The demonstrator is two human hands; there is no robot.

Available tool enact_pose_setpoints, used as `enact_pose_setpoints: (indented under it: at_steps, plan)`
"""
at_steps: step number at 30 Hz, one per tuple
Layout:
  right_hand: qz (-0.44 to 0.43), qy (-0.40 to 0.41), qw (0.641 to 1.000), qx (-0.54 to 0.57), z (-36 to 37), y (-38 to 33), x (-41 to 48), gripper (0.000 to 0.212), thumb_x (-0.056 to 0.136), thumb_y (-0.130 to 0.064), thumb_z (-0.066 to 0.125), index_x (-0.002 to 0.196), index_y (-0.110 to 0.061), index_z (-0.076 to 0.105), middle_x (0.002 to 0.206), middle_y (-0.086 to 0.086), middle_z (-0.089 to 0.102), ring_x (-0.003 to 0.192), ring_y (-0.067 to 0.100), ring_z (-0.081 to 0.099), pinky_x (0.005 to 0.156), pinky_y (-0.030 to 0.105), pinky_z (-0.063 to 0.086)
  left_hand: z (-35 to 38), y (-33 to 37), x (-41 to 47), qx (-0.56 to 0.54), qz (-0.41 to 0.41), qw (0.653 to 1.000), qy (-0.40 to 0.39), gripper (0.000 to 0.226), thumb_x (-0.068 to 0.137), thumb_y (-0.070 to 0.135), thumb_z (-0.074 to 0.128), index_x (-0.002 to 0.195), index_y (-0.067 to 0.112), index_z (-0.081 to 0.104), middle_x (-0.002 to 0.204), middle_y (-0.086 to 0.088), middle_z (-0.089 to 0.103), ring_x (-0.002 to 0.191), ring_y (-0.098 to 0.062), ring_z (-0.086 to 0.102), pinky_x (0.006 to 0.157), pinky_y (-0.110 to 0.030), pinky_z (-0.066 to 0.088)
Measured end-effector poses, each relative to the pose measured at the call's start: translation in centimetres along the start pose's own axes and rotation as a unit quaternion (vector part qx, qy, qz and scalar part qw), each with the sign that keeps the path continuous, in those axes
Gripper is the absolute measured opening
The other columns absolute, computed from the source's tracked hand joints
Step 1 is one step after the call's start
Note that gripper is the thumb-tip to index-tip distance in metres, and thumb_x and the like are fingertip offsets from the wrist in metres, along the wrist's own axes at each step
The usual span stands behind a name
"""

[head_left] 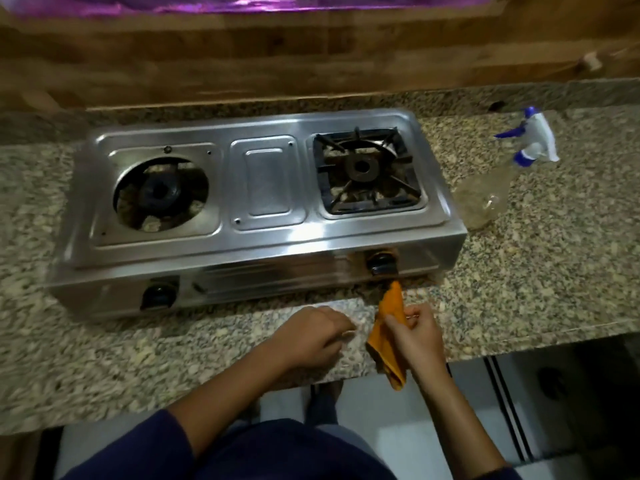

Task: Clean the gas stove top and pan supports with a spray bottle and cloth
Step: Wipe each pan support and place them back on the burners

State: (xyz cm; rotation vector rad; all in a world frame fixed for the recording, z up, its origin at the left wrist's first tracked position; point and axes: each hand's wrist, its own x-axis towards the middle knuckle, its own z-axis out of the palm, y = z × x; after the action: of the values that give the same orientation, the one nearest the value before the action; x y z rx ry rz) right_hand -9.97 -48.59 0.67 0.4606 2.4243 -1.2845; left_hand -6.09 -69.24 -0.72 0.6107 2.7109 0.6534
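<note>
Granite countertop (519, 299) carries everything — speckled slab, both hands low over its near edge. Steel gas stove (256, 209) sits ahead of the hands, two burners, top looks shiny but grime shows around the right burner. Left burner well (161, 194) is bare, no support on it, up and to the left of the left hand; I can't see that missing support anywhere. Right pan support (365, 169), black and square, sits on its burner straight ahead of the right hand. Spray bottle (502, 181) lies tipped on the counter, well off to the right of the right hand, white-and-blue head pointing away — untouched.

Right hand (414, 336) is closed in a pinch on the orange cloth (388, 327), which is bunched and hanging, its top tip just below the right knob (381, 263). Left hand (313, 332) is loosely curled, knuckles up, holds nothing, just left of the cloth.

Step in hand, as I judge it: readying the cloth to wipe. To do it well — use the free left hand to open and refold the cloth into a flat pad, since a bunched twist wipes badly. Reach right for the bottle, spray first, lift the support off before wiping under it. Steady the stove so it doesn't slide.
</note>
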Motion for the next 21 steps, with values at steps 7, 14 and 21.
enact_pose_setpoints:
  at_steps: [7,14,21]
  plan:
    - [-0.042,-0.197,0.976,0.083,11.2,-8.2,-9.8,0.02,0.07,-0.009,0.058,0.089,-0.015,0.064,0.087,0.018,0.061,0.079,0.032,0.059,0.069,0.046,0.05,-6.8,-6.0,-13.4,-0.103,-0.048,0.983,0.147,0.033,0.094,0.031,0.054,0.126,0.024,0.061,0.121,0.003,0.066,0.11,-0.015,0.059,0.088,-0.035,0.048]
    - [-0.086,-0.413,0.89,0.171,30.4,-18.3,-19.5,0.026,0.071,0.006,0.044,0.084,-0.011,0.058,0.075,0.004,0.055,0.072,0.018,0.053,0.063,0.027,0.043,-11.9,-17.1,-35.9,-0.178,-0.235,0.894,0.337,0.024,0.096,0.03,0.059,0.118,0.027,0.067,0.112,0.012,0.068,0.103,-0.001,0.062,0.085,-0.023,0.051]
    - [0.033,-0.499,0.844,0.192,47.8,-24.7,-26.0,0.042,0.065,-0.011,0.056,0.106,-0.008,0.053,0.106,0.018,0.059,0.097,0.035,0.06,0.088,0.046,0.05,-11.0,-29.2,-54.4,-0.15,-0.579,0.644,0.477,0.023,0.093,0.027,0.063,0.114,0.019,0.067,0.112,-0.004,0.068,0.097,-0.021,0.065,0.08,-0.036,0.053]
